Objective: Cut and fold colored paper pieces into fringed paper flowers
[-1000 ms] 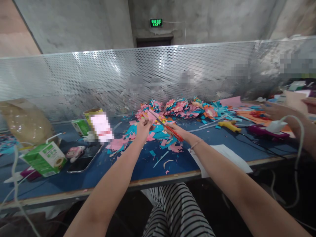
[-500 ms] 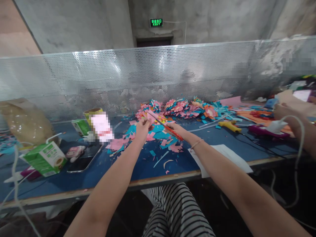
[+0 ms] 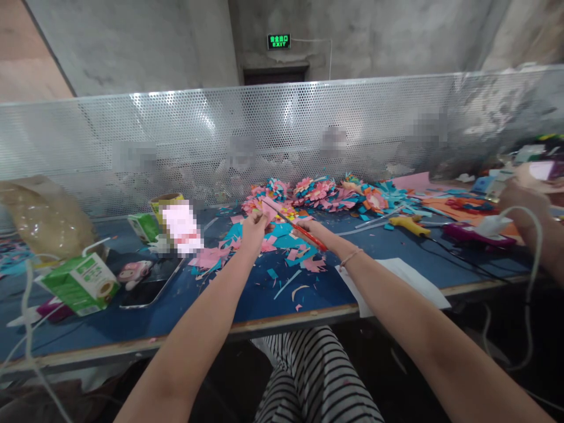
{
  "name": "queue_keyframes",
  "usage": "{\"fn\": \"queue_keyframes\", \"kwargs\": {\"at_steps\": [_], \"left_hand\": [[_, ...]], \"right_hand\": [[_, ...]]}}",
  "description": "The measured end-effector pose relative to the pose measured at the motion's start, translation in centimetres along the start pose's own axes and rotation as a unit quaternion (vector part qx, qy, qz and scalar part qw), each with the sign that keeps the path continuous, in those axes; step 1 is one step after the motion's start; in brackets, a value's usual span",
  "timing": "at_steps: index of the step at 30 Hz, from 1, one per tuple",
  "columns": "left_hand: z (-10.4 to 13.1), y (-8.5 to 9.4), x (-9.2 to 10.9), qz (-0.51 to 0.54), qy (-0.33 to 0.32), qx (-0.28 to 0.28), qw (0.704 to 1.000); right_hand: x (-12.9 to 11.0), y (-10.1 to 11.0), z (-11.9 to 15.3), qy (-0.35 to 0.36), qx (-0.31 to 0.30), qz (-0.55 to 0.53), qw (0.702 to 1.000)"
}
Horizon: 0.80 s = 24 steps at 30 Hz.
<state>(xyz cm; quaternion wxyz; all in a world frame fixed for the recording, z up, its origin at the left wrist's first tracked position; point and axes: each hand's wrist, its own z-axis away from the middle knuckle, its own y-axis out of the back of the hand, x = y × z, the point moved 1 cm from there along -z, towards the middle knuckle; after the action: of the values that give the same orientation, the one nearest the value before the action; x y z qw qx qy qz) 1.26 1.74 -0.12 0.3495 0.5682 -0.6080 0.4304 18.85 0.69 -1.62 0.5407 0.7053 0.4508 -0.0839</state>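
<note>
My left hand [image 3: 257, 225] pinches a small piece of pink paper [image 3: 269, 210] between its fingers. In my right hand [image 3: 312, 231] is a pair of scissors with red handles [image 3: 314, 238], the fingers closed round the grips. The blades point up and left and reach the pink paper. Beneath and around both hands lie blue paper scraps [image 3: 240, 235] and pink scraps [image 3: 214, 255]. Just behind them stands a row of layered paper flowers [image 3: 317, 192] in pink, blue and orange.
A yellow glue gun [image 3: 409, 225] and a purple power strip [image 3: 478, 234] lie to the right, near another person's hand [image 3: 526, 197]. White paper [image 3: 396, 282] overhangs the table edge. Left are a green drink carton [image 3: 81, 285] and a phone [image 3: 145, 292]. A perforated metal panel [image 3: 176, 135] spans the back.
My hands, the pink paper and the scissors look almost unchanged. At the far right, the other person's hand has shifted and the tan sheet there is no longer seen.
</note>
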Motion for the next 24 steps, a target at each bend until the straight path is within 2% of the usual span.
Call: {"fn": "queue_keyframes", "kwargs": {"at_steps": [10,15,20,24], "left_hand": [[0.1,-0.1,0.2,0.012,0.012,0.000,1.000],[0.2,0.0,0.2,0.012,0.025,-0.004,1.000],[0.3,-0.3,0.2,0.014,0.040,-0.026,0.999],[0.3,-0.4,0.0,0.015,0.049,-0.036,0.998]], "right_hand": [[0.6,-0.3,-0.2,0.002,0.001,-0.009,1.000],[1.2,-0.3,0.0,-0.018,-0.043,-0.095,0.994],[1.4,-0.9,0.0,-0.071,-0.055,-0.234,0.968],[1.2,-1.1,0.0,-0.083,-0.071,-0.262,0.959]]}}
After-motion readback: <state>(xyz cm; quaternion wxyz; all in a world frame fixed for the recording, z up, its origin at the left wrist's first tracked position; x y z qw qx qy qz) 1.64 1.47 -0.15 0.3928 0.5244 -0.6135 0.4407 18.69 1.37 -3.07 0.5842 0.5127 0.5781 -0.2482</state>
